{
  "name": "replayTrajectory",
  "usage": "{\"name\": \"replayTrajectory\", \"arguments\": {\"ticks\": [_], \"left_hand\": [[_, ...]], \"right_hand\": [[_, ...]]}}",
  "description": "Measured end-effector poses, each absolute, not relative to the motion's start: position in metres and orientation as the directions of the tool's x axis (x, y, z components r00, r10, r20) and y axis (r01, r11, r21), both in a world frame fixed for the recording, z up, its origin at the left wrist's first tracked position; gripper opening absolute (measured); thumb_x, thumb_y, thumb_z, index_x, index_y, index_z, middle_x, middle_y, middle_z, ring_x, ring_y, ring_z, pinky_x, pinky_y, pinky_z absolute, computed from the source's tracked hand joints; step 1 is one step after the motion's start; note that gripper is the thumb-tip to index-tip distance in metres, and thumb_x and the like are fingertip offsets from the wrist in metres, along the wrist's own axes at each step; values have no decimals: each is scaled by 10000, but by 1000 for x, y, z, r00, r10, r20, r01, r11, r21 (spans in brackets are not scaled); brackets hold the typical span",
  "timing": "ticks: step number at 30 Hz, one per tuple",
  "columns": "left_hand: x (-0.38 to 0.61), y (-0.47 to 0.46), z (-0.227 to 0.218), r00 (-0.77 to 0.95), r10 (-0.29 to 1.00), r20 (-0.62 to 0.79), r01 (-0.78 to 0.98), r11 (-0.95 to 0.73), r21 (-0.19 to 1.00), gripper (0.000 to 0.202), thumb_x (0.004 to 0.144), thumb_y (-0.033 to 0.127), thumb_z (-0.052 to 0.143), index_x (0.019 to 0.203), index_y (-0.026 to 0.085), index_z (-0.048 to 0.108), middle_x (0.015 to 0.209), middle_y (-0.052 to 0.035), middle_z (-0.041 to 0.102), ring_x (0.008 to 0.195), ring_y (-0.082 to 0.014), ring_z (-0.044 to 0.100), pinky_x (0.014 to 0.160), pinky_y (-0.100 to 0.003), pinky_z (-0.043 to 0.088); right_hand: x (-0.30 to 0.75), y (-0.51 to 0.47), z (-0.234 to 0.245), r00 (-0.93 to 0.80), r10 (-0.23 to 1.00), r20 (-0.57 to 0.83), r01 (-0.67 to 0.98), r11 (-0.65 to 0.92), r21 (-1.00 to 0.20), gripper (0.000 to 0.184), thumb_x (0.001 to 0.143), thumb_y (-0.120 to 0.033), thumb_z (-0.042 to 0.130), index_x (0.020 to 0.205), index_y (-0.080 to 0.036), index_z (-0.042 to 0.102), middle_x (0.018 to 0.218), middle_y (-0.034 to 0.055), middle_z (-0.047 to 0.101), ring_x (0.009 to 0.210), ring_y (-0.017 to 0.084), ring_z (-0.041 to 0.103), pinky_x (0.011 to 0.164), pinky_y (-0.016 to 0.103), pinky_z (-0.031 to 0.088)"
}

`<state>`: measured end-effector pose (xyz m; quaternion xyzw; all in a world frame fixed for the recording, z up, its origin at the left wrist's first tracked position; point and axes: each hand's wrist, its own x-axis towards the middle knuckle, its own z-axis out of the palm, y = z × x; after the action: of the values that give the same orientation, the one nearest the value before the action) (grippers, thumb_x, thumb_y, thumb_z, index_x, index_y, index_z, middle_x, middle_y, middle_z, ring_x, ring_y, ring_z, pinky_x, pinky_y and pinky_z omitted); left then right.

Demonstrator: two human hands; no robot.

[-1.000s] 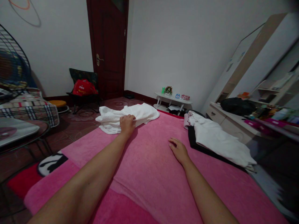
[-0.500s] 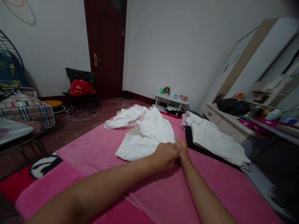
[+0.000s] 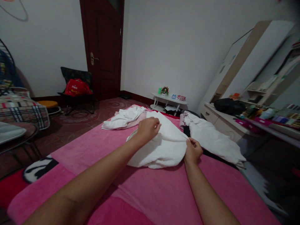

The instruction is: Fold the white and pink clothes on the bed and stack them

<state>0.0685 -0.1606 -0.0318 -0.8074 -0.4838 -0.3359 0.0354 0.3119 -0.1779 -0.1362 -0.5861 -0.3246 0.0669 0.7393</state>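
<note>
Forearms [image 3: 93, 173] stretched forward; right hand [image 3: 193, 151] pinching white cloth [image 3: 161, 151], left hand [image 3: 148, 128] curled.

The left forearm [image 3: 100, 173] of the person wearing the camera is showing bare, looking broad near the elbow and tapering smoothly towards a narrower left wrist [image 3: 134, 142]. A faint crease [image 3: 71, 200] is marking the skin near the elbow. The right forearm [image 3: 203, 190] is also showing bare, slim in outline and tapering towards the hand. The left hand [image 3: 147, 128] and the right hand [image 3: 193, 151] are both appearing uncovered, with slender fingers. Nails and finer skin details are blurring in the dim light.
</note>
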Motion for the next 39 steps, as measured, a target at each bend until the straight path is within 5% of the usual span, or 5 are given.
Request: {"name": "replayTrajectory", "arguments": {"ticks": [8, 15, 19, 30, 39], "left_hand": [[29, -103, -98, 155, 901, 406, 936, -266, 232, 294, 835, 305, 568, 1097, 206, 656, 1051, -107, 654, 984, -251, 611, 806, -337, 450], [27, -97, -120, 190, 904, 382, 923, -298, 245, 248, 845, 317, 531, 982, 212, 710, 982, -96, 685, 959, -239, 624, 796, -320, 446], [26, -93, -123, 229, 892, 389, 904, -344, 256, 300, 826, 396, 581, 1051, 236, 698, 1024, -85, 685, 986, -235, 621, 820, -309, 440], [26, -99, -117, 299, 882, 364, 872, -407, 271, 354, 716, 468, 692, 1009, 271, 716, 997, -76, 675, 984, -254, 603, 820, -324, 441], [30, -104, -110, 393, 830, 396, 788, -526, 320, 252, 740, 315, 660, 985, 313, 721, 922, -20, 713, 929, -212, 619, 822, -295, 427]], "right_hand": [[273, -194, -108, 383, 440, 812, 687, 452, -569, 195, 775, -162, 441, 805, -195, 630, 911, 62, 622, 940, 205, 586, 902, 351, 455], [240, -186, -124, 68, 893, 444, 708, 270, -653, 825, 722, -349, 663, 1453, -210, 307, 1314, 151, 531, 761, 184, 614, 745, 338, 494], [239, -183, -128, 16, 944, 330, 750, 206, -628, 552, 722, -374, 671, 1237, -199, 574, 973, 75, 683, 762, 207, 608, 719, 316, 457], [277, -180, -96, 763, 524, 380, 101, 483, -870, 255, 757, -444, 559, 800, -201, 496, 748, -15, 547, 669, 143, 553, 597, 247, 465], [276, -191, -73, 586, 443, 679, 503, 458, -733, 345, 744, -254, 534, 1085, -204, 519, 1206, 87, 556, 1122, 203, 543, 921, 351, 464]]}}
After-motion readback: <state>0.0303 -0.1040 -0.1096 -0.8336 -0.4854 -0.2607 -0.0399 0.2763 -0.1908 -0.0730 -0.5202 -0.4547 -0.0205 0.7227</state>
